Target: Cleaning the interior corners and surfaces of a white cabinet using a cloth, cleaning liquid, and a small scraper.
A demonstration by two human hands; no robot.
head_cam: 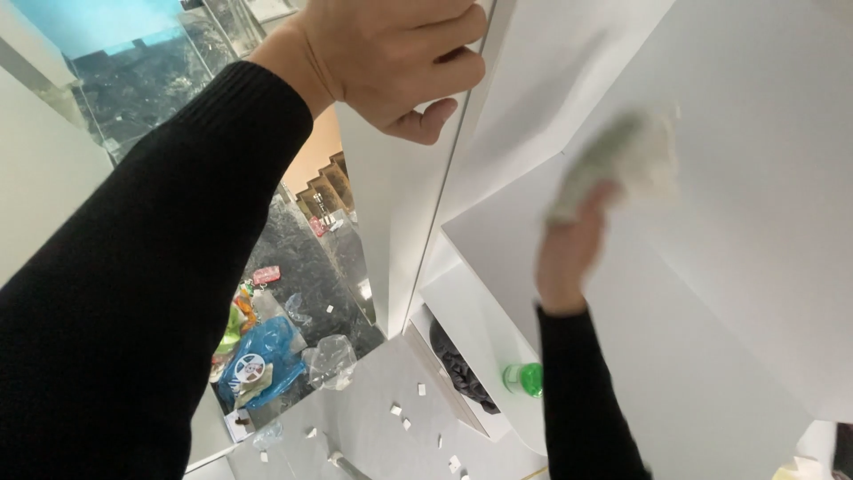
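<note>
Both hands are up at the cabinet: left hand curls over the door edge, right hand presses a crumpled cloth against the white panel, far right.

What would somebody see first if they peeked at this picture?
First, the two black-sleeved arms reaching up: the left hand grips the edge of a white cupboard door at the top, while the right hand presses a blurry pale cloth against a white panel. Far below, a blue plastic bag lies among litter on a dark speckled surface.
</note>
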